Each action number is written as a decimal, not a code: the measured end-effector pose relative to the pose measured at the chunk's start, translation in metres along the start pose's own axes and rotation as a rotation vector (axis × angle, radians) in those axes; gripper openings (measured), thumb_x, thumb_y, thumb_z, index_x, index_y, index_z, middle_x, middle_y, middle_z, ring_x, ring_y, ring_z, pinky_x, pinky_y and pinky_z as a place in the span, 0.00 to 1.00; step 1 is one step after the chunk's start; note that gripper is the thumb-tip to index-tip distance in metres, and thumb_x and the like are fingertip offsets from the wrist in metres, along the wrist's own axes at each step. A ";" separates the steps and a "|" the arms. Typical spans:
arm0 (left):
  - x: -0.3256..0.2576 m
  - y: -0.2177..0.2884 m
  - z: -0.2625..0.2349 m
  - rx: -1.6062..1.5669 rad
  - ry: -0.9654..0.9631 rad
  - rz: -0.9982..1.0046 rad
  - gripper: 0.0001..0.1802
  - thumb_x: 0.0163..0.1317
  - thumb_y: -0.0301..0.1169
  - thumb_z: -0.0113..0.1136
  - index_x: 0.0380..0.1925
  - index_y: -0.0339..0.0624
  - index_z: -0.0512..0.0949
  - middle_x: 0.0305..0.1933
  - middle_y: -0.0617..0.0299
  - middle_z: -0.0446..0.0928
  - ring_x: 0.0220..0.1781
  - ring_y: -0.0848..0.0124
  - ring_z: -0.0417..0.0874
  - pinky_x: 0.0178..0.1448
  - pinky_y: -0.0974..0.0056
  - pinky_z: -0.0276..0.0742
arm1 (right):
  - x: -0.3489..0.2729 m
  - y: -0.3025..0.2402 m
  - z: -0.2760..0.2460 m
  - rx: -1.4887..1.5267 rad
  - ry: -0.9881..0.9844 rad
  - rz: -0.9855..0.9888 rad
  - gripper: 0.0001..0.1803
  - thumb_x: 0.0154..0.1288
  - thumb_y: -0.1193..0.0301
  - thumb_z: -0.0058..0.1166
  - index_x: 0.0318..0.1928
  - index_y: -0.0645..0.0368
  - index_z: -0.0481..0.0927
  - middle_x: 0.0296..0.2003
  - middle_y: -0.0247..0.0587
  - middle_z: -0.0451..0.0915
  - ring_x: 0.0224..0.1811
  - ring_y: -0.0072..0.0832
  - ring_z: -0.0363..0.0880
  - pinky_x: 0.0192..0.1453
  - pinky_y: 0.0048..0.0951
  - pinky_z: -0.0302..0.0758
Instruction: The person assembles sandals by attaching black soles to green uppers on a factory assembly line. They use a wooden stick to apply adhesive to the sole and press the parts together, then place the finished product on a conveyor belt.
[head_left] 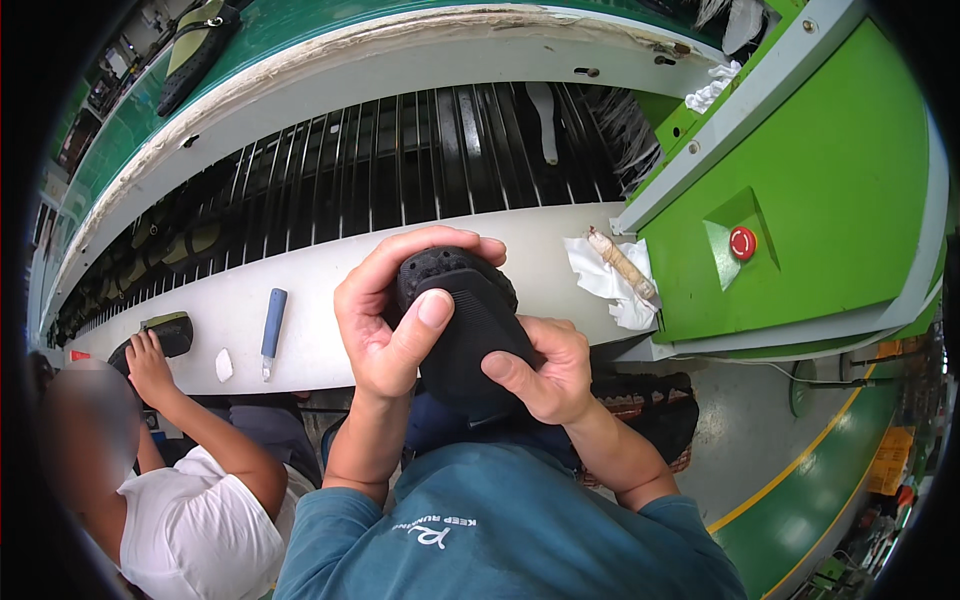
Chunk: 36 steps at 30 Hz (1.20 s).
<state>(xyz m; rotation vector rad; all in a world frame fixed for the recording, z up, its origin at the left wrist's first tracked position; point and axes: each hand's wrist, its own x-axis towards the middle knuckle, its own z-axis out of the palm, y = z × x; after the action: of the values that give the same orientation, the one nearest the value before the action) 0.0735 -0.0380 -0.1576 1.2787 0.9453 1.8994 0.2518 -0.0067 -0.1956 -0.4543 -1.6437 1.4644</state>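
Observation:
Above the near edge of the white bench, I hold a black shoe (470,335) up in front of my chest. It has a knobbed, rounded end away from me and a smooth, partly ribbed face turned upward. My left hand (385,310) is closed around its far end and left side, thumb pressed on the upper face. My right hand (548,372) grips the nearer right side, its thumb lying on the same face. The palms hide parts of the shoe's sides, and its underside is out of sight.
Beyond the white bench (330,330) runs a rod conveyor (420,150). A blue-handled tool (273,325) and a white scrap (224,365) lie leftward. A wrapped stick (622,264) rests on white paper, beside a green machine with a red button (742,243). At left, a co-worker's hand (150,370) touches a dark shoe (170,335).

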 end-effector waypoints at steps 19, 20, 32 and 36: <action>-0.001 0.004 0.001 -0.015 -0.018 -0.002 0.25 0.68 0.36 0.63 0.57 0.24 0.82 0.52 0.38 0.88 0.54 0.55 0.91 0.62 0.52 0.87 | 0.003 -0.010 0.001 0.009 -0.010 0.026 0.12 0.74 0.67 0.70 0.41 0.67 0.88 0.28 0.36 0.86 0.28 0.19 0.83 0.33 0.25 0.76; -0.001 0.006 0.003 -0.027 -0.013 -0.012 0.25 0.68 0.35 0.63 0.57 0.24 0.82 0.53 0.38 0.88 0.54 0.55 0.91 0.63 0.52 0.87 | 0.003 -0.009 0.001 0.011 -0.007 0.027 0.12 0.75 0.67 0.70 0.41 0.66 0.88 0.28 0.36 0.86 0.28 0.19 0.82 0.33 0.25 0.76; -0.002 0.030 0.013 0.147 0.011 -0.133 0.23 0.66 0.33 0.64 0.54 0.26 0.84 0.53 0.40 0.88 0.55 0.56 0.91 0.64 0.54 0.85 | 0.000 -0.013 -0.002 -0.013 -0.024 0.089 0.12 0.75 0.67 0.69 0.39 0.65 0.87 0.26 0.36 0.85 0.28 0.18 0.80 0.33 0.25 0.75; -0.003 0.031 0.014 0.154 0.038 -0.174 0.22 0.63 0.33 0.66 0.51 0.26 0.85 0.50 0.40 0.89 0.55 0.55 0.91 0.64 0.53 0.85 | 0.000 -0.013 -0.004 -0.052 -0.044 0.071 0.12 0.74 0.68 0.70 0.38 0.65 0.87 0.26 0.36 0.85 0.28 0.18 0.80 0.33 0.25 0.75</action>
<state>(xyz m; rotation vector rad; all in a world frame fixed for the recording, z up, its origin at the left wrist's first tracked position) 0.0840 -0.0542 -0.1291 1.2077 1.2024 1.7495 0.2583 -0.0074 -0.1837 -0.5174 -1.7194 1.4951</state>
